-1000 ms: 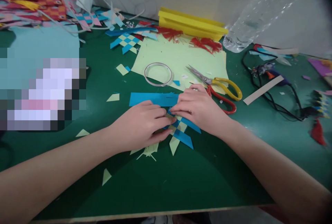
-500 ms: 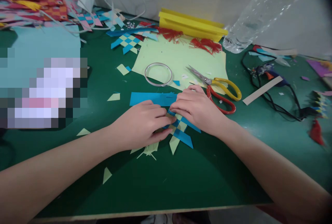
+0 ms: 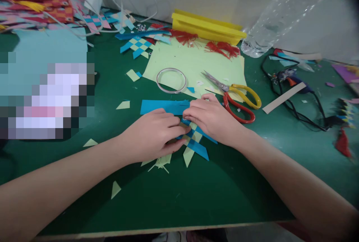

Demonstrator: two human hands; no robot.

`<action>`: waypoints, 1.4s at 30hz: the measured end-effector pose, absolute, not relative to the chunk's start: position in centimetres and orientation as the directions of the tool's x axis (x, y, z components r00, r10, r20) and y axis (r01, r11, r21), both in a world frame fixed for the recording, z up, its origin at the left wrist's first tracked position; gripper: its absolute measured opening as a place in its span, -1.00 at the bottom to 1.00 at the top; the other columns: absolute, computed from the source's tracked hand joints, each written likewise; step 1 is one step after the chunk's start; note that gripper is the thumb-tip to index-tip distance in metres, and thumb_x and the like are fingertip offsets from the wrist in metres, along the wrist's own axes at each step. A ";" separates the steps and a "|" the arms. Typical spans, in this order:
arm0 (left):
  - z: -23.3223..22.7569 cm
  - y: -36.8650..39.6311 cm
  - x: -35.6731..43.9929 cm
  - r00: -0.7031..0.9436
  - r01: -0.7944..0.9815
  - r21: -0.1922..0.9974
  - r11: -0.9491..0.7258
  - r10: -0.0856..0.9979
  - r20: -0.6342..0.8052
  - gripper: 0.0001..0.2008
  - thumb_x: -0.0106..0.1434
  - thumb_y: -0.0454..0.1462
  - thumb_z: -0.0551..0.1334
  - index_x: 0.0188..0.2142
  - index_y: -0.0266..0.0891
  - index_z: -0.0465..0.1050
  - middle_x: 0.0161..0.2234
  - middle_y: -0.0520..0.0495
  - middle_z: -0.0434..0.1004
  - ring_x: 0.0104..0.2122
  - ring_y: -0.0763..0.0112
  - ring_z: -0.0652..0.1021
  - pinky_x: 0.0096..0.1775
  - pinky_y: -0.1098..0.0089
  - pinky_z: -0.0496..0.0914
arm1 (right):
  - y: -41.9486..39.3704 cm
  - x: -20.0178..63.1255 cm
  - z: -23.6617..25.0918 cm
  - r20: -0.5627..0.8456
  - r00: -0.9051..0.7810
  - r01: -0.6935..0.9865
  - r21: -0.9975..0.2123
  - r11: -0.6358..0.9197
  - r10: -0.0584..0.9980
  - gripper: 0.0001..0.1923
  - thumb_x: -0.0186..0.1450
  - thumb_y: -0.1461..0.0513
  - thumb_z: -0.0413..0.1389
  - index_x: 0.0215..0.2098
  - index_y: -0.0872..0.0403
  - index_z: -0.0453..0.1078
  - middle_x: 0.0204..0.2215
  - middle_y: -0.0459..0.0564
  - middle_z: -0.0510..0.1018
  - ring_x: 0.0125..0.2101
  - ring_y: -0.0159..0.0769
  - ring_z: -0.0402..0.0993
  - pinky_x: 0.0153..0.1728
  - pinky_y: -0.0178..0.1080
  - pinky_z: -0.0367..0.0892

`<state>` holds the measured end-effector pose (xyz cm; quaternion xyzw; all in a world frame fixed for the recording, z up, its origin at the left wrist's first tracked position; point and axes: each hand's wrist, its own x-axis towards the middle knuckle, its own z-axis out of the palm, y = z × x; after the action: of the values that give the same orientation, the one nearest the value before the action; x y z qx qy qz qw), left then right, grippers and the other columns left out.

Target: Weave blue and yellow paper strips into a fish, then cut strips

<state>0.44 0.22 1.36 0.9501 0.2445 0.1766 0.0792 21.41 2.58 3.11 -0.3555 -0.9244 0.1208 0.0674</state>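
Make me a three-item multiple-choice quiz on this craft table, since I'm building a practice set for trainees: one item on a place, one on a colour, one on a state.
1. Where do the scissors lie?
A. Right of the right hand, blades on the pale green sheet
B. Under the left hand
C. On the yellow tray

2. Which colours make up the woven paper piece under the hands?
A. Red and pink
B. Blue and pale green
C. Purple and white

3. How does the clear plastic bottle stand?
A. Upright
B. Flat on the table
C. Tilted, its base on the table

Answers:
1. A: the red and yellow handles sit just past the right hand.
2. B: blue and green strips cross in a checker pattern below the left hand.
3. C: it leans up toward the top right corner.
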 end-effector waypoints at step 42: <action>1.0 0.2 0.2 0.825 0.432 0.181 -0.883 0.469 0.316 -0.77 0.43 -0.28 0.07 -0.07 -0.25 0.48 -0.35 -0.02 0.55 -0.36 0.35 0.52 -0.36 0.31 0.23 | 3.6 23.2 1.5 0.562 -0.472 0.722 -0.195 0.664 0.679 -0.87 0.37 0.29 0.04 -0.36 0.03 0.34 -0.52 -0.14 0.49 -0.45 -0.34 0.40 -0.13 -0.15 0.23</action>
<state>0.24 0.19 1.02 0.9539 0.2361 0.1782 0.0510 23.20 3.64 1.48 -0.4085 -0.8574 -0.0344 0.3113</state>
